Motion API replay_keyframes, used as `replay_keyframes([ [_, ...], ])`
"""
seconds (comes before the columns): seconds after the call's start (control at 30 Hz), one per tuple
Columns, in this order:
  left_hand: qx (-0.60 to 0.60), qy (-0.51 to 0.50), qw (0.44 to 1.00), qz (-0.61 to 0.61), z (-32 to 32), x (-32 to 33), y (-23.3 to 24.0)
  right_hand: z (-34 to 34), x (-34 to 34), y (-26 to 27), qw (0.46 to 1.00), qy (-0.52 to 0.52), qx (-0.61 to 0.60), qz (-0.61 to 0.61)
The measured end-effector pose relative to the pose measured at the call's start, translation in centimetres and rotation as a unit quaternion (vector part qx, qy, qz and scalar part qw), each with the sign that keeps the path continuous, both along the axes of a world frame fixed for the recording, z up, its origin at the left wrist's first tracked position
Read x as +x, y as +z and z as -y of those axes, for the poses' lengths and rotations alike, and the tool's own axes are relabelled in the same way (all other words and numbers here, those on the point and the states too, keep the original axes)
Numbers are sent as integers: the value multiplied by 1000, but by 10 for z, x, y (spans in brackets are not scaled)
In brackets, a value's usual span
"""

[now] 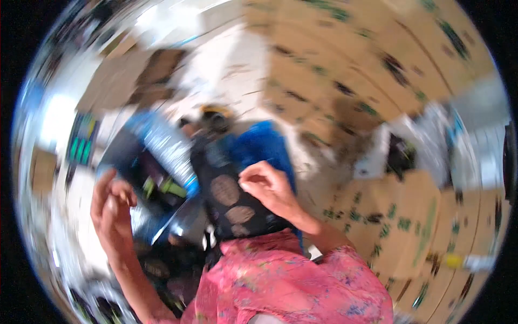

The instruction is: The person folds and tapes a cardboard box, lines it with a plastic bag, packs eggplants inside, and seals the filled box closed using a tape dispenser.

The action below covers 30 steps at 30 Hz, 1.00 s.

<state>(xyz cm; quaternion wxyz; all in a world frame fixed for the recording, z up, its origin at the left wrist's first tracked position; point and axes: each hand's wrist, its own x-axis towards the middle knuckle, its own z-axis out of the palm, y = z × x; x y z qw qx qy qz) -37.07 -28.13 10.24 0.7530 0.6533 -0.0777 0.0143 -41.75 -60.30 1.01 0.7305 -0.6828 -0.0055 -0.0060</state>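
The whole view is blurred. My left hand (113,200) is raised at the left, its fingers loosely bent and apart, with nothing visible in it. Beside it is a blue-grey container (115,152) holding dark items with bright green parts (172,188). Clear plastic film (168,143) lies across the container's near-right side. My right hand (269,186) hovers over my lap, fingers curled towards the thumb; whether something thin is pinched there is unclear. Below it are my dark trousers (208,174) with tan round patches. A blue plastic-looking object (263,143) lies just beyond that hand.
Stacked cardboard boxes (323,52) with green print rise ahead and to the right. Another carton (380,222) stands at my right, near clear plastic bags (433,137). An open brown carton (117,81) sits at the far left, and a tray with green items (83,139) below it.
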Motion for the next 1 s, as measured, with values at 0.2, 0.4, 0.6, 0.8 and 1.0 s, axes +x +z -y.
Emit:
replay_keyframes([
  [0.2,-77,385,908,-143,-170,-111,-81,-107,34,24,892,237,-305,234],
  [0.4,-91,640,718,-258,-218,-355,-205,-197,50,-4,705,415,-477,322],
  [0.6,13,633,572,-521,-124,-527,-345,-238,64,-46,646,558,-438,281],
  [0.8,311,456,531,-643,-79,-490,-410,-246,59,-29,601,580,-504,218],
  [1.0,293,457,543,-640,-81,-484,-447,-248,55,-26,634,582,-466,208],
])
